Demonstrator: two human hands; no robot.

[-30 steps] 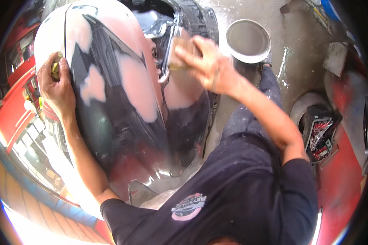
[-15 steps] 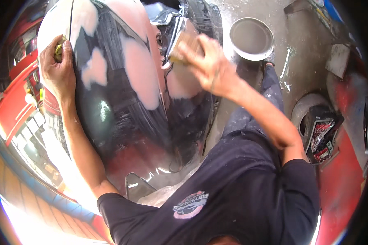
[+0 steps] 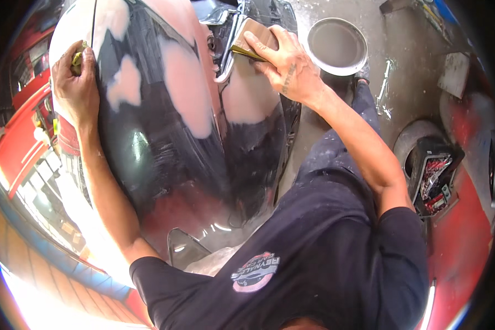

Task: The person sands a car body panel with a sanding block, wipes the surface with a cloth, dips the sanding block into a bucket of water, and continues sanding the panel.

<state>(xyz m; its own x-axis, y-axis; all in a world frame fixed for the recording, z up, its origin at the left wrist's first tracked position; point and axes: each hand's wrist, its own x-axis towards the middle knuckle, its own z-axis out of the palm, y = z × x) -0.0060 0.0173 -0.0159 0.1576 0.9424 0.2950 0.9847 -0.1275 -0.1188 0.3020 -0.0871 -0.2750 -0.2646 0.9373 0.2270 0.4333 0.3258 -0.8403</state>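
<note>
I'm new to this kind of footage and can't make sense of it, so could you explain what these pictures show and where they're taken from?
There's no machine here, just a person's two bare hands. The view comes from a wide camera worn on the head, looking down, which is why straight edges curve.

In front is a car body, dark with pink and pale patches. The left hand is at its left side, gripping a small yellow-green thing mostly hidden by the fingers. The right hand holds a brown block; whether it presses on the body is hard to tell. On the floor beyond sits a round pan with something grey inside.
</note>
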